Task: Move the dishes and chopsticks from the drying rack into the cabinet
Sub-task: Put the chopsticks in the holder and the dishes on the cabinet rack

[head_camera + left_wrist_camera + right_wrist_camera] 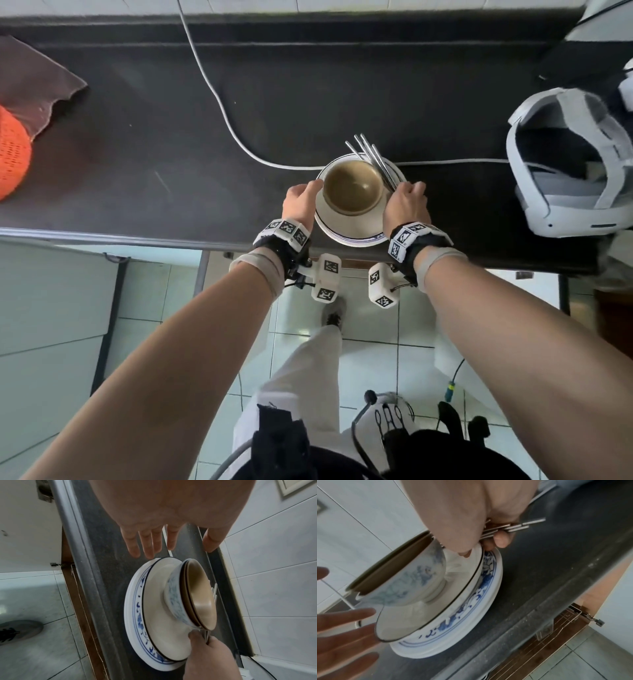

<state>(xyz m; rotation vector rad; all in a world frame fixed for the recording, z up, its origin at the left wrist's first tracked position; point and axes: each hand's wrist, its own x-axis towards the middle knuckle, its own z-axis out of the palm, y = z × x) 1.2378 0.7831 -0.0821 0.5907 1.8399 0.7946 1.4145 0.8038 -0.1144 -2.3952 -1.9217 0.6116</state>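
Head view: the dish stack (356, 209) sits on the counter (171, 137) between both hands. Left wrist view: left hand (154, 531) spread flat, fingertips just beside the plate rim (not gripping). Right wrist view: right hand (471, 520) pinches the chopsticks (513, 527) at the stack's right edge.

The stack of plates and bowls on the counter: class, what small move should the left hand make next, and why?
Probably close the left hand onto the plate rim. Its fingers are straight beside the rim, gripping nothing, while the right hand already pinches the chopsticks against the opposite edge, so the stack lacks two-sided support.
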